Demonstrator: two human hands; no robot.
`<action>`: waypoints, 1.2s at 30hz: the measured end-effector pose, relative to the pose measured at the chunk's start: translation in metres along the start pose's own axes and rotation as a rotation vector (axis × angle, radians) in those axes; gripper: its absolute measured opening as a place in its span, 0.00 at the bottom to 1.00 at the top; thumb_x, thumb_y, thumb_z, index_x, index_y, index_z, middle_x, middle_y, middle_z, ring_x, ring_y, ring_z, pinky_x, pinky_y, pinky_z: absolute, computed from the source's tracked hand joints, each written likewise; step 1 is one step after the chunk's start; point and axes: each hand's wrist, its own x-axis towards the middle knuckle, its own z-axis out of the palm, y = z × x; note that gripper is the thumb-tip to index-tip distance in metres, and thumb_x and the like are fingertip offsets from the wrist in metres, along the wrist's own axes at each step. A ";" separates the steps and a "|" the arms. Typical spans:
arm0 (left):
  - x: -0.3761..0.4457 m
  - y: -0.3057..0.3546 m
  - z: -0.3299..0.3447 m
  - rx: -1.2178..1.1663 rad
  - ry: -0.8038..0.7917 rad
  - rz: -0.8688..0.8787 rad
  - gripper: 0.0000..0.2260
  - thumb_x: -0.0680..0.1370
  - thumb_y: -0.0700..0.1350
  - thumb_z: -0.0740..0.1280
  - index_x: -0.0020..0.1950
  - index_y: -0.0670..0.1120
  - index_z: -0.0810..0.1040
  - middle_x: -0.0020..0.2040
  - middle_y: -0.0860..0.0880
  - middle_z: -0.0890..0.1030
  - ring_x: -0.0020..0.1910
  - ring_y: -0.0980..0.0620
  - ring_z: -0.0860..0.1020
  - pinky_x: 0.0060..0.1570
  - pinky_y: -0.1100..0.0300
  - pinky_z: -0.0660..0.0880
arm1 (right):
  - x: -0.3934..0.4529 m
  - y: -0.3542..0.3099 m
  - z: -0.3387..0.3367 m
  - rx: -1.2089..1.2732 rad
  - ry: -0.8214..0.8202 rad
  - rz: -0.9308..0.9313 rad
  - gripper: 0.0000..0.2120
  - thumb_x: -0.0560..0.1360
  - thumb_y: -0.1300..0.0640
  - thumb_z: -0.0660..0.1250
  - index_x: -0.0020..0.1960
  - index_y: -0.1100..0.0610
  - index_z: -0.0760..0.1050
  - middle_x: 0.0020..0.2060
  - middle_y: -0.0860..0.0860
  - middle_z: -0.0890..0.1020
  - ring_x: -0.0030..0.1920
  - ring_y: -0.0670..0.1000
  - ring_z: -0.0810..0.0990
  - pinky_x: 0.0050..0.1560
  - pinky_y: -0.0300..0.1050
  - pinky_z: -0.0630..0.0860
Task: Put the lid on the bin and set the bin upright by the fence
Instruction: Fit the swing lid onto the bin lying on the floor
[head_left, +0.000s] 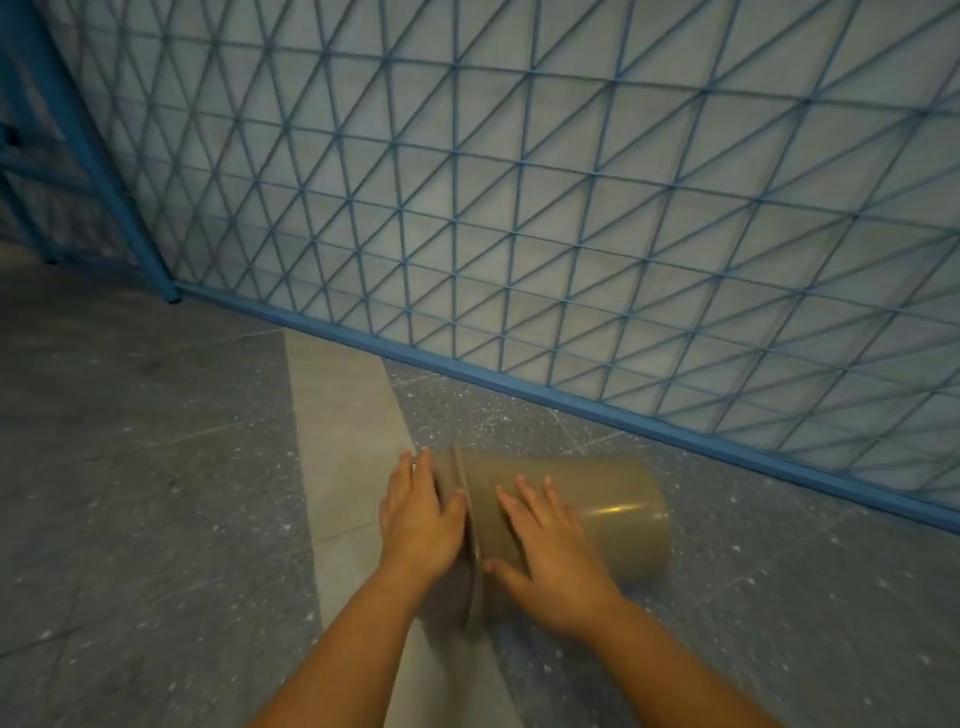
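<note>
An olive-brown plastic bin (618, 514) lies on its side on the floor, its base pointing right toward the blue fence (519, 208). Its lid (451, 582) sits at the bin's left end, against the rim. My left hand (418, 514) presses flat on the lid, fingers spread over its edge. My right hand (553, 551) rests on the bin's side wall just right of the rim, thumb near the rim. Whether the lid is fully seated I cannot tell; the picture is slightly blurred.
The fence's bottom rail (571, 402) runs diagonally from centre left to lower right, just behind the bin. A blue post (104, 156) stands at the left. The floor is dark speckled stone (156, 467) with a pale strip (348, 441) under my left hand.
</note>
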 end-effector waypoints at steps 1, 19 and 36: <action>0.001 -0.006 0.001 -0.019 0.014 -0.052 0.31 0.77 0.51 0.61 0.78 0.47 0.55 0.80 0.45 0.51 0.79 0.47 0.52 0.76 0.52 0.51 | 0.000 -0.003 0.004 0.012 -0.006 0.006 0.37 0.73 0.36 0.55 0.77 0.45 0.46 0.79 0.49 0.45 0.78 0.55 0.38 0.75 0.52 0.41; -0.006 -0.034 0.014 -0.601 -0.085 -0.520 0.30 0.77 0.55 0.61 0.76 0.48 0.56 0.71 0.41 0.69 0.66 0.38 0.71 0.63 0.50 0.68 | 0.005 -0.024 0.048 0.245 0.043 0.155 0.34 0.73 0.44 0.62 0.75 0.40 0.51 0.78 0.45 0.45 0.77 0.55 0.35 0.74 0.57 0.37; -0.027 0.143 -0.020 0.038 0.063 0.294 0.32 0.73 0.63 0.57 0.76 0.56 0.57 0.77 0.51 0.63 0.75 0.47 0.59 0.72 0.46 0.52 | -0.041 0.018 -0.054 1.424 0.483 0.323 0.19 0.78 0.57 0.60 0.68 0.48 0.71 0.63 0.52 0.79 0.62 0.51 0.78 0.68 0.55 0.70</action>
